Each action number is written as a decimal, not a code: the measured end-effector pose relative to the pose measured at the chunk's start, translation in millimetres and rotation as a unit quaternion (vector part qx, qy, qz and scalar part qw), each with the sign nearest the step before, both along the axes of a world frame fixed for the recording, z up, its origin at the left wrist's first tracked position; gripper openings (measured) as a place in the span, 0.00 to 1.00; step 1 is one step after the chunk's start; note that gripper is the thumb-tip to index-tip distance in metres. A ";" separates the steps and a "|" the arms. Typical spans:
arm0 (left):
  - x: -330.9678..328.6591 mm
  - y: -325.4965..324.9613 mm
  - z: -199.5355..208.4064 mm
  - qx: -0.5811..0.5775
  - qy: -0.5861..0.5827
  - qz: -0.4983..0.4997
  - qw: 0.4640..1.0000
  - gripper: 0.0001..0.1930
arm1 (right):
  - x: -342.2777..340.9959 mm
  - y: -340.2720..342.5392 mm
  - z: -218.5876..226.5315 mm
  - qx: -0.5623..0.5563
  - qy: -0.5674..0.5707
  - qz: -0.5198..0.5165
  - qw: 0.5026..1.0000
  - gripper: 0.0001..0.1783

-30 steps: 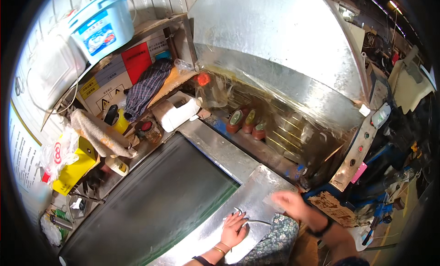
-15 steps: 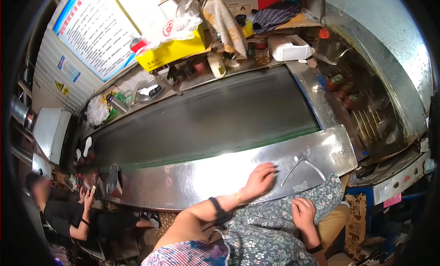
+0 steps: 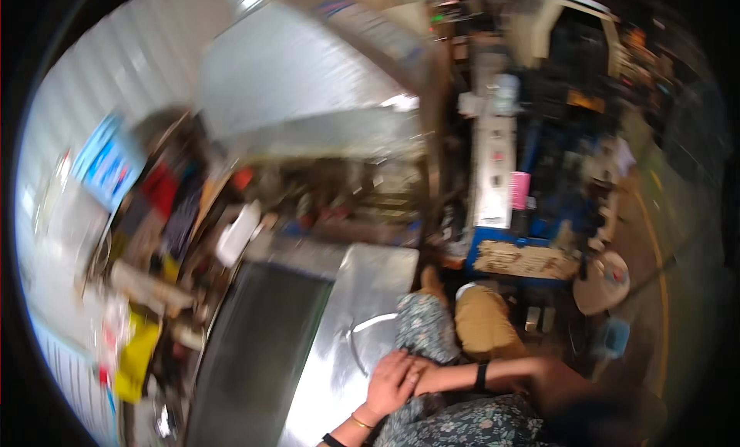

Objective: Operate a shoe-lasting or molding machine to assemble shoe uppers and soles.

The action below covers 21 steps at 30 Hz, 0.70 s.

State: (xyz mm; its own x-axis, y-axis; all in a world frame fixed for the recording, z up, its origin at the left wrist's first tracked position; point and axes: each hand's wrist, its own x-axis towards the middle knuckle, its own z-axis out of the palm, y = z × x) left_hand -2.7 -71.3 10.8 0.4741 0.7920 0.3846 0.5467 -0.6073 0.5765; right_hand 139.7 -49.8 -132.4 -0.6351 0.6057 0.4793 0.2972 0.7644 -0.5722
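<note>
My left hand (image 3: pixel 391 384) rests over my right hand at the edge of the shiny metal worktop (image 3: pixel 381 270), its fingers laid loosely across. My right hand (image 3: pixel 418 374) lies against my flowered apron (image 3: pixel 428 324), its fingers mostly covered by the left. No object shows in either hand. Just beyond them on the worktop lies a thin two-armed metal tool (image 3: pixel 374 322) with curved handles, blurred by motion.
A dark conveyor belt (image 3: pixel 254 354) runs left of the worktop. A yellow box (image 3: pixel 137 354) and a white jug (image 3: pixel 237 235) stand along its far side. To the right are a control panel (image 3: pixel 496 162), a worn board (image 3: pixel 524 260) and a round stool (image 3: pixel 601 285).
The view has swung to the right, and the co-worker is out of sight. My left hand has come off the worktop onto my right hand. The tool still lies on the worktop.
</note>
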 end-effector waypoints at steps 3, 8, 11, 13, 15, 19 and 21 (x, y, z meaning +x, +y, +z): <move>44.6 28.3 -24.2 0.009 0.011 -0.097 0.995 0.13 | -12.1 -1.5 -59.6 -0.018 0.139 -0.131 0.981 0.16; 57.1 28.3 -28.7 0.034 0.029 -0.052 0.998 0.09 | -0.8 2.7 -56.5 -0.125 0.019 -0.066 0.990 0.17; 52.8 6.7 -23.1 0.074 -0.041 -0.009 0.996 0.12 | 3.8 1.0 -28.0 -0.087 0.113 -0.009 0.990 0.12; 34.9 12.2 -51.3 0.066 -0.056 -0.010 0.996 0.10 | 5.7 13.5 -4.2 -0.075 0.112 -0.011 0.991 0.12; 45.1 -2.0 -41.1 0.007 -0.043 0.027 0.999 0.13 | -2.5 24.7 0.8 -0.071 0.102 -0.016 0.992 0.12; 49.9 -1.2 -33.4 -0.022 -0.066 0.033 0.997 0.14 | 4.1 31.1 18.1 -0.066 0.078 -0.022 0.995 0.13; 52.5 -1.3 -28.9 -0.026 -0.070 0.030 0.997 0.14 | 11.6 26.8 19.9 -0.064 0.071 -0.026 0.995 0.13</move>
State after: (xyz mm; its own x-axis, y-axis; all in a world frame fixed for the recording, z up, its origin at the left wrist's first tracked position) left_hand 49.9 -72.6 -18.1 0.3697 0.8377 0.4020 0.4935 -0.5437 0.6789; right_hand 151.3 -23.0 -112.5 -0.5328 0.6974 0.4794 0.2427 0.6686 -0.7029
